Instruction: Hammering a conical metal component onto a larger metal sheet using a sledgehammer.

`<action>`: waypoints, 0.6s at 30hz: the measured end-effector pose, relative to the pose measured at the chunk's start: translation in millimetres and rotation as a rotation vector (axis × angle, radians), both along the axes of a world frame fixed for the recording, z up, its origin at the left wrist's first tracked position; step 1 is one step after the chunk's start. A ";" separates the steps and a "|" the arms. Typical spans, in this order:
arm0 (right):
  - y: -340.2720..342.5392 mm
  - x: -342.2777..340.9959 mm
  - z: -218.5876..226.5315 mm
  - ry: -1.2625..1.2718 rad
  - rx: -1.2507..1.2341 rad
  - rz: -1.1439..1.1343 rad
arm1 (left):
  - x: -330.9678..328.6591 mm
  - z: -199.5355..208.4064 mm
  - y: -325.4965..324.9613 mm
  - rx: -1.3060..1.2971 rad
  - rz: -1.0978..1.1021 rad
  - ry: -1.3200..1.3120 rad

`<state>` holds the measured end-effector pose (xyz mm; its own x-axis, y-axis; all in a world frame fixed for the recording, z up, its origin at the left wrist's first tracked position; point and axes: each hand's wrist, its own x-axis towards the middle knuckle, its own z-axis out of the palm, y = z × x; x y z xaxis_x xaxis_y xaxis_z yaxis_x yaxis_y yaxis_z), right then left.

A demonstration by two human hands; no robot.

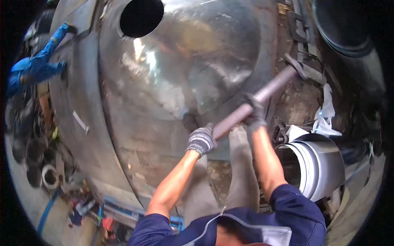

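Observation:
A grey metal pipe with a flat flange at its far right end slants up across my front. My left hand, in a grey striped knit glove, is closed at the pipe's near lower end. My right hand, in a darker glove, is wrapped around the pipe near its middle; its fingers are partly blurred. Beyond the pipe lies a large shiny round metal piece with a dark round hole near its far left. The pipe's flanged end is held off to the right of that piece.
Curved sheet-metal rings stand at my right, with crumpled white sheeting behind them. A big dark cylinder is at the far right. To the left are a long metal plate and a co-worker in blue.

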<state>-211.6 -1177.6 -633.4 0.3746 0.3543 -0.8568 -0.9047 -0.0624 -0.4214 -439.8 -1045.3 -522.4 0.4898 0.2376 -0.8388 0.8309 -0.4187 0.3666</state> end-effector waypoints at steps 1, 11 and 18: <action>-35.0 15.9 21.2 -0.076 -0.057 0.001 | -12.6 34.2 -8.5 -0.072 -0.114 0.052; -317.5 -75.2 166.5 0.449 -0.148 -0.126 | -109.8 306.7 -53.3 -0.368 -0.050 -0.057; -316.8 -105.8 165.6 0.326 -0.248 0.030 | -71.9 418.5 -58.8 -0.061 0.017 -0.643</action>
